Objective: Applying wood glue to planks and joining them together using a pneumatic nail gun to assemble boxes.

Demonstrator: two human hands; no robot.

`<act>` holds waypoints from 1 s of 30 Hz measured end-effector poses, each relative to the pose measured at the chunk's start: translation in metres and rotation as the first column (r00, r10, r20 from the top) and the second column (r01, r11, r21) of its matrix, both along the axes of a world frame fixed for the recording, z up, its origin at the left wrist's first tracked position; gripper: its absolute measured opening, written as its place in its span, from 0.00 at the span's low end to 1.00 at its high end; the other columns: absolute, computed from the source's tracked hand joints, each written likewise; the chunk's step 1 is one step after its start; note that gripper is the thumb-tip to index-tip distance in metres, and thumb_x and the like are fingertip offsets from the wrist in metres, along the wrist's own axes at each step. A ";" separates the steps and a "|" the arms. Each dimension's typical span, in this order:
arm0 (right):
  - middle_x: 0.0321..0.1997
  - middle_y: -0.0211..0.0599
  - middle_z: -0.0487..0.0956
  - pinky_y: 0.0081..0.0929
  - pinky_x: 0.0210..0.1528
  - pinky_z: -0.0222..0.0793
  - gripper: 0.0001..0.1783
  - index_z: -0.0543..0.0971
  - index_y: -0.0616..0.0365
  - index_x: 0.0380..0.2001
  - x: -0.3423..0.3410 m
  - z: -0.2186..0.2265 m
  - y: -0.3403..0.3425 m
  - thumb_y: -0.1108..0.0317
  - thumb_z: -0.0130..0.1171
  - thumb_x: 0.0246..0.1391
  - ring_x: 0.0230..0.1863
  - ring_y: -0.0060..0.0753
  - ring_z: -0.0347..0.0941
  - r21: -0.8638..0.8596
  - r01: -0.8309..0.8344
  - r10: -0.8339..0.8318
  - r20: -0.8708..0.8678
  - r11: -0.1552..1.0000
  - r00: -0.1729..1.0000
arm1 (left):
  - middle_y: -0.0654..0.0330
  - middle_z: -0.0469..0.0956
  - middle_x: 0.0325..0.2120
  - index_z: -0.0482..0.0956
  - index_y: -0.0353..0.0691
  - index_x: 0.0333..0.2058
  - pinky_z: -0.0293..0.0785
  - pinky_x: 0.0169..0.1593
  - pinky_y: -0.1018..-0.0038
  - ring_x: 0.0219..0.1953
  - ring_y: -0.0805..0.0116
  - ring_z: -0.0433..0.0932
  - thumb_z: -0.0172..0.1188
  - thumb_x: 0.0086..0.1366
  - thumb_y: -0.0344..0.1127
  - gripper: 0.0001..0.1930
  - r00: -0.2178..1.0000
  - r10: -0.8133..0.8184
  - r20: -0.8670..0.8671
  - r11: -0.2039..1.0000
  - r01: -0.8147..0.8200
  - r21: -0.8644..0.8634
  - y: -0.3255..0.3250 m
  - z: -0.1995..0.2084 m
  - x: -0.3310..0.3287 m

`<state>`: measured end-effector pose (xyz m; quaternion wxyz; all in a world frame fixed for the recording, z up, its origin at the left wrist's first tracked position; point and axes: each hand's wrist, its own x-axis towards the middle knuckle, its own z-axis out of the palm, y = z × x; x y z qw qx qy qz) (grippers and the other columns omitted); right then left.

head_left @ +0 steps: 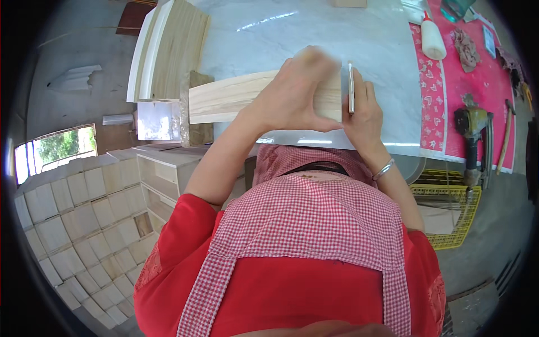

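Note:
On the table lies a pale wooden board, its length running left to right. My left hand spans the board near its right end, thumb along the near edge and fingers over the far edge. Those fingertips are blurred. Just right of the board's end, my right hand grips a thin flat piece that stands on edge. Its broad faces are turned away, so its kind is unclear. A narrow gap lies between this piece and the board.
Stacked wooden boards stand at the left, by a wooden block. On the pink cloth at right are a white glue bottle, a crumpled rag, a nail gun and a hammer. A yellow crate sits below.

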<state>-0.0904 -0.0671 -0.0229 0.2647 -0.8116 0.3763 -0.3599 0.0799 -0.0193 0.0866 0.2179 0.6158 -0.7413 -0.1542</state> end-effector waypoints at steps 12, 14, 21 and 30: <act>0.41 0.43 0.72 0.38 0.30 0.75 0.40 0.66 0.62 0.63 0.007 -0.005 0.001 0.73 0.65 0.42 0.33 0.47 0.77 0.015 0.038 -0.038 0.018 0.999 0.999 | 0.51 0.72 0.46 0.73 0.32 0.52 0.74 0.50 0.61 0.47 0.51 0.75 0.78 0.34 0.48 0.44 1.000 -0.004 0.001 0.999 0.004 -0.053 -0.023 -0.002 -0.007; 0.41 0.43 0.72 0.38 0.30 0.75 0.40 0.66 0.62 0.62 0.007 -0.006 0.002 0.73 0.65 0.42 0.33 0.47 0.77 0.015 0.041 -0.041 0.015 0.999 0.999 | 0.51 0.72 0.46 0.74 0.32 0.52 0.74 0.51 0.61 0.47 0.51 0.75 0.78 0.35 0.48 0.44 1.000 -0.016 -0.003 0.999 0.016 -0.041 -0.025 -0.002 -0.007; 0.41 0.44 0.72 0.38 0.30 0.75 0.41 0.66 0.62 0.63 0.006 -0.004 0.002 0.74 0.65 0.42 0.33 0.47 0.78 0.018 0.039 -0.038 -0.019 0.999 0.999 | 0.51 0.72 0.46 0.74 0.32 0.52 0.74 0.51 0.61 0.47 0.51 0.75 0.78 0.35 0.48 0.44 1.000 -0.015 -0.011 1.000 0.015 -0.015 -0.027 -0.003 -0.006; 0.41 0.44 0.72 0.37 0.30 0.75 0.41 0.65 0.63 0.63 0.006 -0.003 0.002 0.74 0.65 0.41 0.32 0.46 0.78 0.023 0.033 -0.032 -0.044 0.999 0.999 | 0.51 0.72 0.47 0.73 0.33 0.52 0.73 0.51 0.61 0.47 0.51 0.75 0.77 0.35 0.49 0.44 1.000 -0.028 -0.010 1.000 0.028 -0.003 -0.028 -0.005 -0.004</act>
